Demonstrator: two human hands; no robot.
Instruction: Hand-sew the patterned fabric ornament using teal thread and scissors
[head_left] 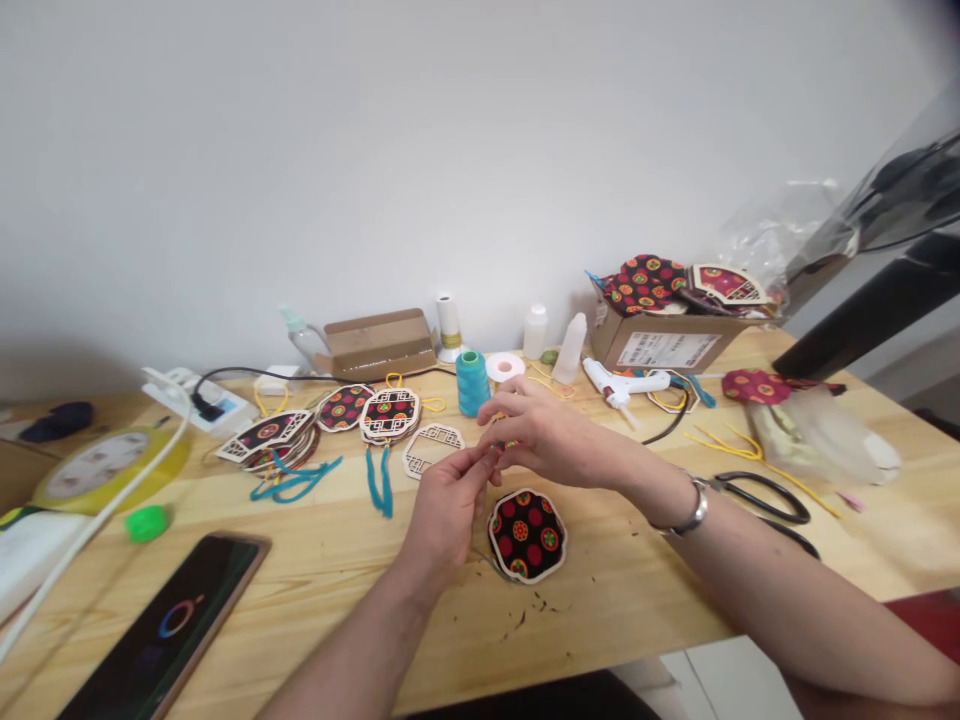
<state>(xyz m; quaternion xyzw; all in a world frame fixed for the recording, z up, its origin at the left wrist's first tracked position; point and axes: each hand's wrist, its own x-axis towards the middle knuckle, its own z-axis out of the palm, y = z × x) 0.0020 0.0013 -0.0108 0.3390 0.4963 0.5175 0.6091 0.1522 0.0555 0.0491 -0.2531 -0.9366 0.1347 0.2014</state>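
Fingers of the left hand (448, 503) and right hand (541, 436) meet above the fabric disc (527, 535), pinched narrow on something small; it is too small to identify. The disc lies flat on the bench (637, 600), just below both hands. Step in hand, by judgement: fine assembly work at the fingertips. A wooden fretwork piece (433, 448) lies just beyond the disc; scissors (765, 500) lie to its right.

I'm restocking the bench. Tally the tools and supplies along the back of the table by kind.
Teal thread spool: 1
White glue gun: 1
Black scissors: 1
White plastic bottles: 2
Cardboard boxes: 2
Total: 7
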